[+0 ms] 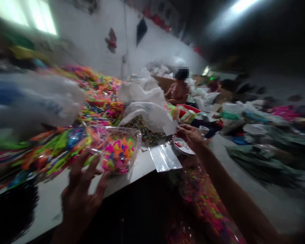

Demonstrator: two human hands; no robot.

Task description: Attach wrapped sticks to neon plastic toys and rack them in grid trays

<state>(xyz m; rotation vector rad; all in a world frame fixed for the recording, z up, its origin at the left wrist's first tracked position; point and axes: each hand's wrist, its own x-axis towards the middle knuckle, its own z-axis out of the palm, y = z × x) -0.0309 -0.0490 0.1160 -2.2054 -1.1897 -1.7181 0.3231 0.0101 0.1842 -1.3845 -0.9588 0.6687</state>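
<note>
My left hand point(82, 191) reaches up over the white table edge point(48, 203), fingers spread and touching a clear plastic bag point(118, 150) stuffed with small neon pink, yellow and orange pieces. My right hand point(190, 135) is stretched forward, its fingers pinched on a small white paper slip point(170, 127). Just under that hand sits a white dish with a red mark point(181, 146). A few empty clear sleeves point(165, 157) lie on the table between my hands.
A long heap of bright packaged toys point(96, 98) runs along the table's left. White plastic bags point(142, 101) pile up behind. A seated person point(179, 89) works farther back by a red basin point(190, 109). More neon pieces in a bag point(205, 203) lie below the table.
</note>
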